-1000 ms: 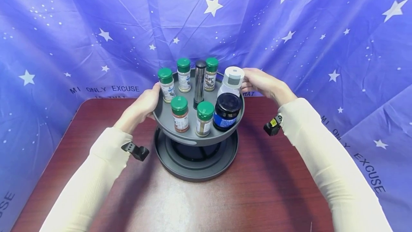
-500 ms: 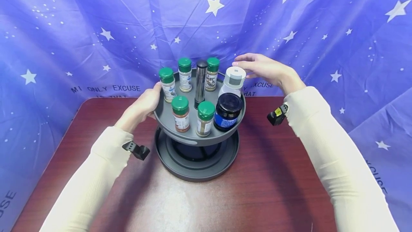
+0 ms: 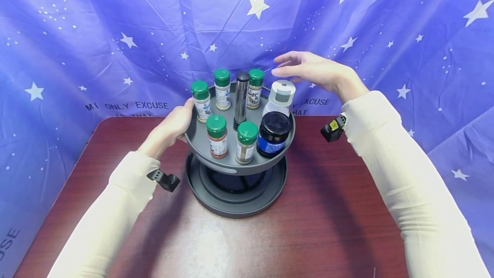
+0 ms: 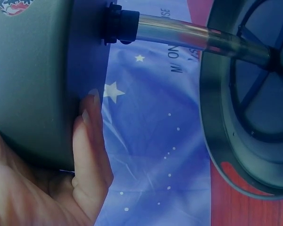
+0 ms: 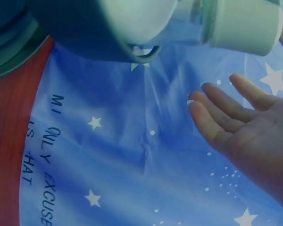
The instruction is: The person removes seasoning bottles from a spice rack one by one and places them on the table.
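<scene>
My left hand (image 3: 174, 127) holds the upper tray (image 3: 231, 167) of a grey two-tier turntable rack by its left side. In the left wrist view the fingers (image 4: 90, 150) curl beneath that tray. Close behind the white-capped bottle (image 3: 282, 94), my right hand (image 3: 314, 71) hovers with relaxed fingers, touching nothing. A dark-lidded jar (image 3: 273, 134) with a blue label stands in front of that bottle. Several green-capped spice jars (image 3: 217, 136) ring the metal post (image 3: 241, 98), all upright. The right wrist view shows the hand's fingers spread apart from the white cap (image 5: 247, 26).
The rack's lower tray (image 3: 236, 209) rests on a dark red wooden table (image 3: 324, 218). A blue curtain (image 3: 162, 33) with white stars hangs right behind the table's back edge.
My right hand has left its place beside the white-capped bottle and risen up above and behind it, its fingers loosening. The left hand has kept its grip on the upper tray.
</scene>
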The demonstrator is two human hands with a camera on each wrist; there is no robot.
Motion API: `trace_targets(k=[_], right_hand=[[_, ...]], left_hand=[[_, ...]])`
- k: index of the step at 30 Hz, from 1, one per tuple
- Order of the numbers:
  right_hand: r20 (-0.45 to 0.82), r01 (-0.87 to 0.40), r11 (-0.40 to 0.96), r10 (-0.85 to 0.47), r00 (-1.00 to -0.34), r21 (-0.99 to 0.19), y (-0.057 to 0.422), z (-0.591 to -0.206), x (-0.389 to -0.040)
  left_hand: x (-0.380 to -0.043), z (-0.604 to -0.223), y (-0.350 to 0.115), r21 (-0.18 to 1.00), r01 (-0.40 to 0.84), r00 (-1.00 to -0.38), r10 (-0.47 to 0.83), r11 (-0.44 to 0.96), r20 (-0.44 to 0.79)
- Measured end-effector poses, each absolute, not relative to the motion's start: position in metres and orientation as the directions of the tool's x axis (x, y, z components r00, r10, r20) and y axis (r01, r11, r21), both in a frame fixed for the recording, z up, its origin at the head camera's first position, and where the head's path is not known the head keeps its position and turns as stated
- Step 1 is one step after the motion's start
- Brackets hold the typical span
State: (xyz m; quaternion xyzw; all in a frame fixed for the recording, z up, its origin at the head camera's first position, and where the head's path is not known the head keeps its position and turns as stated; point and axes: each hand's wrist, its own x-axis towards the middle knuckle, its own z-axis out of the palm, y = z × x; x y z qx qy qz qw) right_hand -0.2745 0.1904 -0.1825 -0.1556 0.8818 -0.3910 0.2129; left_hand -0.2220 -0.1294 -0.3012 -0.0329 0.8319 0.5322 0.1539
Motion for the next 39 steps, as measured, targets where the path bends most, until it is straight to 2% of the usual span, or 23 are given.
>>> trace_targets(k=[11,17,25,39], right_hand=[[-0.230,-0.227,0.668,-0.523,-0.820,-0.709,0.162,-0.169,-0.271],[-0.264,-0.265,0.711,-0.540,-0.799,-0.652,0.145,-0.169,-0.273],[-0.300,-0.355,0.756,-0.575,-0.761,-0.550,0.126,-0.177,-0.276],[-0.310,-0.477,0.836,-0.545,-0.779,-0.271,0.109,-0.185,-0.280]], left_hand=[[-0.222,-0.302,-0.129,0.868,-0.226,-0.951,0.093,0.443,-0.295],[-0.222,-0.302,-0.128,0.868,-0.220,-0.951,0.098,0.446,-0.292],[-0.222,-0.302,-0.128,0.868,-0.222,-0.951,0.099,0.443,-0.294],[-0.220,-0.301,-0.128,0.867,-0.216,-0.951,0.105,0.450,-0.291]])
